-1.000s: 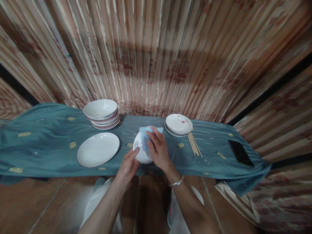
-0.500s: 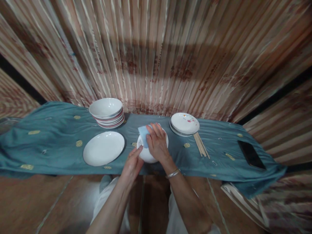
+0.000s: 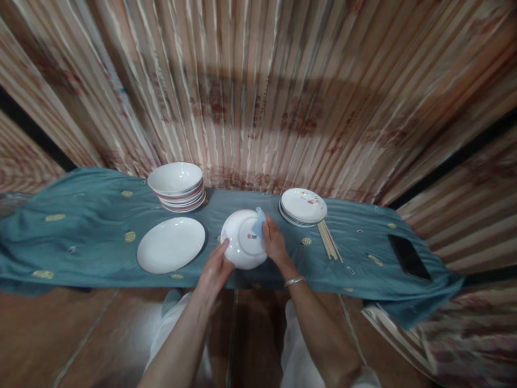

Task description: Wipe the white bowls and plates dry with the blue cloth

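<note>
A small white plate (image 3: 238, 250) is held up over the cloth-covered table, its underside facing me with a foot ring and a small red mark. My left hand (image 3: 217, 265) grips its lower left rim, thumb on the underside. On the opposite side, my right hand (image 3: 275, 240) is closed on a light blue cloth (image 3: 259, 222) pressed at the plate's right edge. The fingertips of both hands behind the plate are hidden.
At the back left stands a stack of bowls (image 3: 175, 180); a white oval plate (image 3: 172, 245) lies before it. To the right are stacked flowered plates (image 3: 304, 206), several chopsticks (image 3: 330, 241) and a black phone (image 3: 409, 256). A green tablecloth (image 3: 100, 258) covers the table.
My right hand has moved with the blue cloth from the plate's middle to its right edge. More of the plate's underside shows. My left hand still holds the rim.
</note>
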`<state>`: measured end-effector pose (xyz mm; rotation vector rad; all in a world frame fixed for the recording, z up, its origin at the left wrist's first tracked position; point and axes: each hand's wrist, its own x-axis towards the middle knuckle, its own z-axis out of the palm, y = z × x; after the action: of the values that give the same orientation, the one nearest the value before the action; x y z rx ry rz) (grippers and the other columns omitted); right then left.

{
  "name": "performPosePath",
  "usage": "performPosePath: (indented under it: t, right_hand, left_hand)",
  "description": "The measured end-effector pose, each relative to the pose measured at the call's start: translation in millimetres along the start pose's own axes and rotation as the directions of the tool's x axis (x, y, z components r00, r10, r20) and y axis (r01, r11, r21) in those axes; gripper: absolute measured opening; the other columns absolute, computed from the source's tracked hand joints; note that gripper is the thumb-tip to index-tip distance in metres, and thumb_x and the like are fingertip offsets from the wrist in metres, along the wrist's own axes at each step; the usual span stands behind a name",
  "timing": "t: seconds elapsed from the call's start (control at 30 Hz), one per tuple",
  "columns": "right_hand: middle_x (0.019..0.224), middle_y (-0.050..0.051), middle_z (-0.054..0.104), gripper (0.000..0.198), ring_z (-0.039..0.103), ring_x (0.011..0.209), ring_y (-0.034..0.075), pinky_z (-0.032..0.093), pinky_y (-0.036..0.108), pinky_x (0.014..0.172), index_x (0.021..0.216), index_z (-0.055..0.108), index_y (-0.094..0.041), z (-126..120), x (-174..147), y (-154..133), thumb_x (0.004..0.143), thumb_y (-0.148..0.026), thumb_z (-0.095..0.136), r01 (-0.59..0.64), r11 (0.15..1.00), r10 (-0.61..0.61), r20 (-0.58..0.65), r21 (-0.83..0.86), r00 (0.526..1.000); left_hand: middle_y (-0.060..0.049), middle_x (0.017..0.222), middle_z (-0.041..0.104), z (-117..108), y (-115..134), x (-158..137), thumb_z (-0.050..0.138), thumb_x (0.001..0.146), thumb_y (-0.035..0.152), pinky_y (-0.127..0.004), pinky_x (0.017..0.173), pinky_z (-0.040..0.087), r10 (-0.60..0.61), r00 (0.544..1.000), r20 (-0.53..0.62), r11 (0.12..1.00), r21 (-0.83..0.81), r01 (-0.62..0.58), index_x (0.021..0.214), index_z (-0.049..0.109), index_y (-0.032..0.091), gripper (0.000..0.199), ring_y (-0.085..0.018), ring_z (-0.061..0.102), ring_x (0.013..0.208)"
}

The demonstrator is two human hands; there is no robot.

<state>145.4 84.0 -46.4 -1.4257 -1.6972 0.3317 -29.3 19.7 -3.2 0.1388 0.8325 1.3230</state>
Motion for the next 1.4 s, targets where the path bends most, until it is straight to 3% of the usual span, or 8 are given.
performPosePath:
  t: [0.3, 0.47, 0.6, 0.73, 0.87, 1.1, 1.27, 1.4]
  right_hand:
    - [0.146, 0.016, 0.053, 0.052, 0.046, 0.138, 0.023, 0.038, 0.043, 0.116, 0.143, 0.048, -0.011, 5, -33, 2, 0.101, -0.034, 0.026, 0.013, 0.995, -0.004, 0.078, -0.103, 0.997]
    - [0.152, 0.012, 0.046, 0.052, 0.04, 0.143, 0.022, 0.034, 0.043, 0.119, 0.145, 0.047, -0.013, 1, -52, -6, 0.102, -0.035, 0.028, 0.027, 0.988, -0.008, 0.119, -0.152, 0.993]
    - [0.153, 0.012, 0.044, 0.049, 0.031, 0.147, 0.024, 0.031, 0.047, 0.12, 0.141, 0.053, -0.014, -3, -68, -21, 0.102, -0.033, 0.031, 0.161, 0.963, -0.127, 0.166, -0.217, 0.978]
    - [0.15, 0.012, 0.048, 0.046, 0.033, 0.146, 0.024, 0.031, 0.047, 0.119, 0.141, 0.052, -0.014, -6, -79, -43, 0.102, -0.029, 0.033, 0.283, 0.92, -0.214, 0.256, -0.27, 0.943]
    - [0.15, 0.014, 0.049, 0.046, 0.038, 0.142, 0.025, 0.029, 0.046, 0.118, 0.144, 0.049, -0.013, -5, -77, -65, 0.102, -0.026, 0.035, 0.343, 0.893, -0.232, 0.355, -0.291, 0.905]
    - [0.152, 0.012, 0.046, 0.046, 0.039, 0.142, 0.027, 0.03, 0.047, 0.116, 0.146, 0.046, -0.02, 2, -61, -89, 0.101, -0.025, 0.04, 0.374, 0.873, -0.205, 0.461, -0.312, 0.863]
    - [0.153, 0.013, 0.044, 0.046, 0.037, 0.143, 0.026, 0.03, 0.046, 0.116, 0.146, 0.046, -0.02, 6, -49, -96, 0.101, -0.026, 0.038, 0.373, 0.874, -0.19, 0.486, -0.312, 0.853]
    - [0.154, 0.012, 0.043, 0.045, 0.035, 0.144, 0.027, 0.031, 0.047, 0.116, 0.144, 0.048, -0.019, 13, -37, -99, 0.101, -0.028, 0.039, 0.347, 0.881, -0.159, 0.49, -0.321, 0.857]
  left_hand:
    - [-0.016, 0.1, 0.076, 9, 0, -4, 0.045, 0.097, 0.02, -0.04, 0.092, 0.056, -0.069, 0.988, -0.136, 0.997, -0.047, 0.063, 0.14, 0.048, 0.004, 0.045, -0.026, 0.072, 0.098]
    - [-0.016, 0.111, 0.074, 3, -6, -5, 0.044, 0.098, 0.022, -0.038, 0.096, 0.054, -0.066, 0.993, -0.095, 0.993, -0.1, 0.056, 0.145, 0.044, 0.008, 0.049, -0.026, 0.069, 0.106]
    - [-0.014, 0.112, 0.074, -2, -13, -6, 0.041, 0.098, 0.023, -0.038, 0.099, 0.052, -0.068, 0.996, -0.062, 0.988, -0.139, 0.059, 0.145, 0.045, 0.011, 0.048, -0.025, 0.068, 0.109]
    - [-0.014, 0.107, 0.075, -10, -22, -7, 0.042, 0.097, 0.022, -0.036, 0.097, 0.052, -0.05, 0.998, -0.044, 0.993, -0.112, 0.044, 0.132, 0.057, 0.009, 0.04, -0.025, 0.068, 0.108]
    - [-0.012, 0.096, 0.076, -18, -32, -9, 0.054, 0.09, 0.022, -0.033, 0.088, 0.054, 0.019, 0.998, -0.057, 0.999, -0.024, -0.02, 0.105, 0.069, 0.011, 0.024, -0.024, 0.069, 0.099]
    - [-0.005, 0.071, 0.07, -19, -35, -14, 0.047, 0.09, 0.016, -0.036, 0.088, 0.054, 0.034, 0.986, -0.16, 0.998, 0.064, -0.024, 0.083, 0.065, 0.016, 0.02, -0.022, 0.069, 0.091]
    - [-0.01, 0.089, 0.074, -16, -35, -12, 0.04, 0.095, 0.021, -0.04, 0.098, 0.05, 0.009, 0.989, -0.15, 1.0, 0.021, -0.006, 0.104, 0.067, 0.016, 0.028, -0.026, 0.066, 0.109]
    - [-0.01, 0.105, 0.073, -17, -33, -13, 0.035, 0.099, 0.034, -0.042, 0.097, 0.051, -0.075, 0.992, -0.105, 0.997, 0.021, 0.077, 0.126, 0.059, 0.017, 0.039, -0.025, 0.065, 0.111]
